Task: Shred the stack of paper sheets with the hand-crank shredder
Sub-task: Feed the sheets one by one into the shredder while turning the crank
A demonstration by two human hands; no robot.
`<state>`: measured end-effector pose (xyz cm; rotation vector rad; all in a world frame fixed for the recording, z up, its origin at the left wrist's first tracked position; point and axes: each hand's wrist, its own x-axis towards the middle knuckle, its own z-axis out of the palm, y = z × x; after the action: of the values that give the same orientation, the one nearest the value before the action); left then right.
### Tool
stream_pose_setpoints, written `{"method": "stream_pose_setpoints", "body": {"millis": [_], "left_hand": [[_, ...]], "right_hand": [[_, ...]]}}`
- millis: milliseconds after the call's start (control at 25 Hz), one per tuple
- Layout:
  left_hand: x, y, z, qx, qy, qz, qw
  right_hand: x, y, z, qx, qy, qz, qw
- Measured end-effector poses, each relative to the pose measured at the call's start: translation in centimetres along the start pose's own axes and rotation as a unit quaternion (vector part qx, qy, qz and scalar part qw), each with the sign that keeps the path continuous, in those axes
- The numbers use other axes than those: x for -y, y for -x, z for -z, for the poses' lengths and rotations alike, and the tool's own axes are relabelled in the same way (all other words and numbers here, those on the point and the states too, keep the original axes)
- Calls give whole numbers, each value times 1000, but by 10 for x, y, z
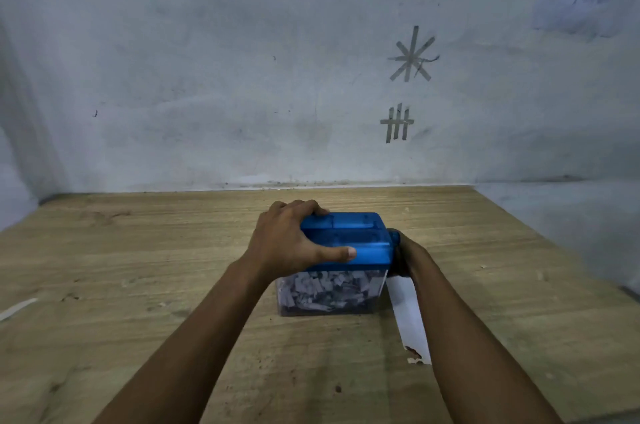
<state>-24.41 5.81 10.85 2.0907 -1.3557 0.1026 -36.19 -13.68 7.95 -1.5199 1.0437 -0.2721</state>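
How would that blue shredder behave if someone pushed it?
Probably light: plastic shredder, clear bin holding only shreds. Likely to slide or tip on the wooden table: left hand grips its top while right hand holds the crank.

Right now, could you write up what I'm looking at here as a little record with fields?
Left hand: grips the blue-topped shredder from above, thumb on its near face
Right hand: holds the crank on the shredder's right side
Clear bin: mostly filled with paper shreds
Loose sheet: flat on the wooden table, partly under the right forearm
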Motion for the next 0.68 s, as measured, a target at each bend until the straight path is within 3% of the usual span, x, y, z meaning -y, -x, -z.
{"method": "stream_pose_setpoints", "body": {"millis": [120, 280, 480, 600, 680], "left_hand": [[3, 1, -1, -24, 2, 15, 1000], [4, 3, -6, -35, 16, 9, 999], [5, 2, -8, -38, 33, 21, 998], [5, 2, -9, -35, 39, 25, 998], [6, 3, -8, -32, 39, 27, 998]], "right_hand": [[-18, 17, -5, -29, -107, -13, 994], [-30, 36, -2, -125, -4, 94, 988], [-55, 51, 9, -145, 51, 194, 969], [-74, 62, 21, -239, 146, 162, 946], [-88, 69, 26, -266, 265, 55, 925]]}}
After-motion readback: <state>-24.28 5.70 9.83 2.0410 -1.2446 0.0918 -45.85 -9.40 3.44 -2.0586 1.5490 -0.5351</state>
